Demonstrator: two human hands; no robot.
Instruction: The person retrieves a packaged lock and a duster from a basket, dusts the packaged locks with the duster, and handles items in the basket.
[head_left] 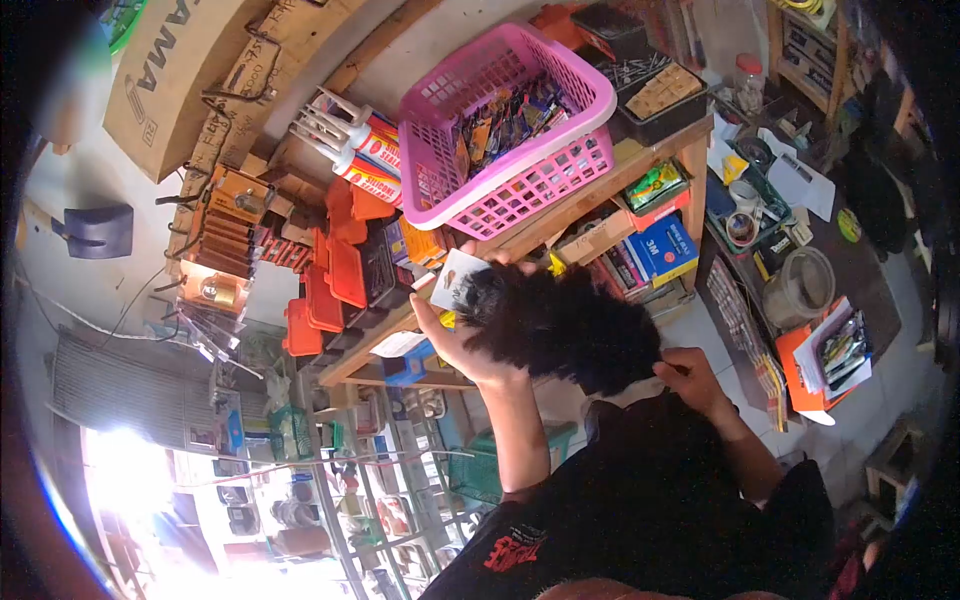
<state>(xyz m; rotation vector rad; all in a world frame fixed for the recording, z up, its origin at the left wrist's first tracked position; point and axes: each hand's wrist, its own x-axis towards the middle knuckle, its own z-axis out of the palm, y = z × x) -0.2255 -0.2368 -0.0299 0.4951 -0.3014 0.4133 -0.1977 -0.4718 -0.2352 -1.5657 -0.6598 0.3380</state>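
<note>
A black, fluffy feather duster [570,320] stretches across the middle of the view, in front of the wooden shelf. My right hand [695,382] is closed on its right end; the handle itself is hidden. On the other side, my left hand [475,345] holds a small white packet [456,278] with a brownish picture on it, thumb at one side and fingertips at its top edge. The duster's left tip lies against the packet and covers part of that palm.
A pink basket [510,205] full of small packets stands on the wooden shelf [560,245]. Orange bins [322,280] and sealant tubes [370,155] sit left of it. At right are a clear tub [800,283] and an orange box [818,350]. Glass shelving [370,500] stands lower left.
</note>
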